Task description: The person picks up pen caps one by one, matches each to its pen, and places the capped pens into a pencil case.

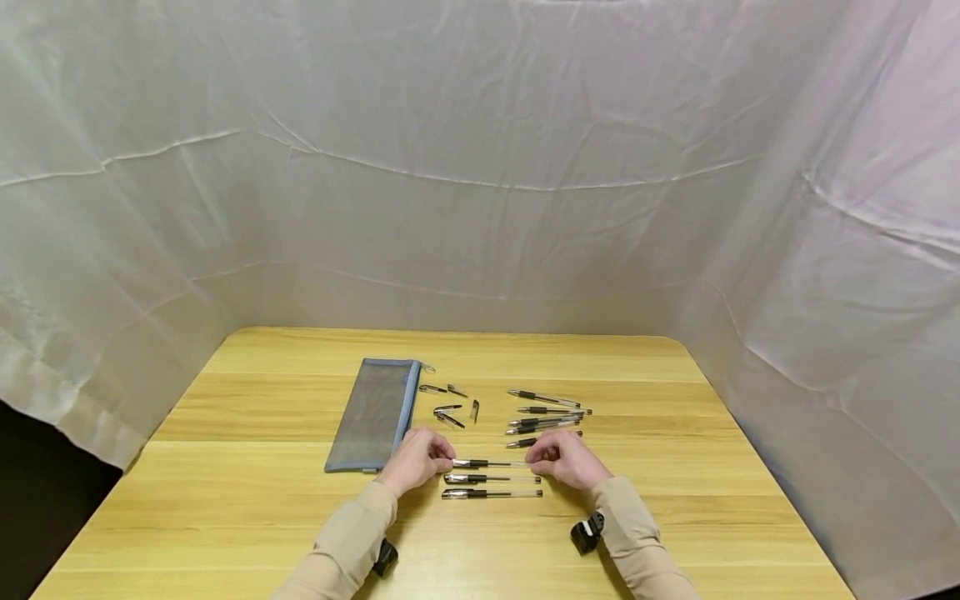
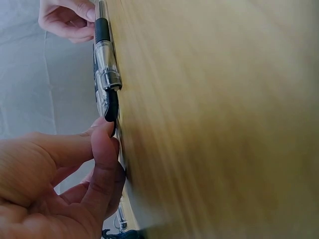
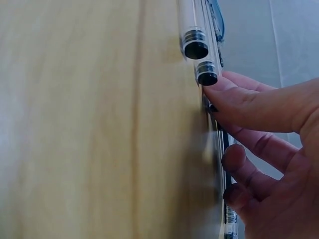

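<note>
Three capped gel pens lie side by side in front of me, clear barrels to the right and caps to the left. On the farthest capped pen (image 1: pixel 491 463), my left hand (image 1: pixel 417 461) pinches the cap end between thumb and fingers. My right hand (image 1: pixel 567 458) has thumb and index finger at the same pen's tail end. Nearer to me are the middle capped pen (image 1: pixel 487 479) and the nearest capped pen (image 1: pixel 491 494). In the right wrist view, the two nearer pens' black end plugs (image 3: pixel 196 48) show beside the right thumb (image 3: pixel 254 109).
Beyond the right hand several uncapped pens (image 1: pixel 547 398) lie, tips left. Several loose black-clipped caps (image 1: pixel 450 419) are scattered by a blue-edged mesh zip pouch (image 1: pixel 367 417) at the left. A pale curtain (image 1: pixel 480 233) surrounds the wooden table (image 1: pixel 247 500).
</note>
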